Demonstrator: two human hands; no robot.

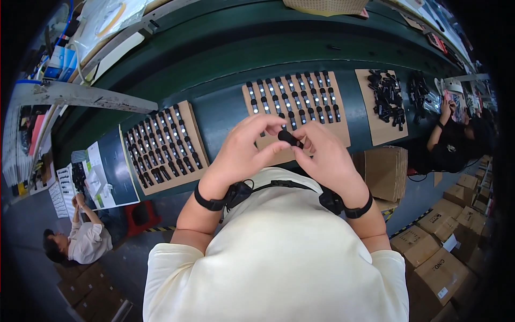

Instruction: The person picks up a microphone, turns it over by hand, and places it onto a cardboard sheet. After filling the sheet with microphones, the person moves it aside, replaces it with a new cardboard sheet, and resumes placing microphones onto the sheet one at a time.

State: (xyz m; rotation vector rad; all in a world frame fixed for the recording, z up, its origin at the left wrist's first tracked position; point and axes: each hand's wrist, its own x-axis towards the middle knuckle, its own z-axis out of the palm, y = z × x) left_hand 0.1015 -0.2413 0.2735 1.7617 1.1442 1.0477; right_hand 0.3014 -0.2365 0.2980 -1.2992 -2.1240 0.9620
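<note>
Pinched between thumb and fingers, the small black piece [288, 138] sits in our right hand [325, 151], whose fingertips close on its lower right end. Our left hand [248, 144] comes in from the other side with thumb and forefinger curved and parted: the thumb tip lies along the lower left of the piece, seemingly touching it, while the forefinger arches above. We cannot tell whether the left fingers bear on it at all.

What matters most is how the piece lies between the two hands. Its long axis slants from upper left to lower right, so the thick, rounded end points up toward the gap in our left hand, and the other end runs back into our right fingers, which hide it. Both hands are close to it; the right has the surer hold, and the left thumb is nearest the thick end.

We have the piece in front of our chest, over the near edge of the middle cardboard board [341, 130]. Beyond our fingers, similar black pieces [297, 102] stand in rows on that board, their long axes running mostly away from us, and the nearest row is just past our fingertips, partly covered by our hands.
</note>
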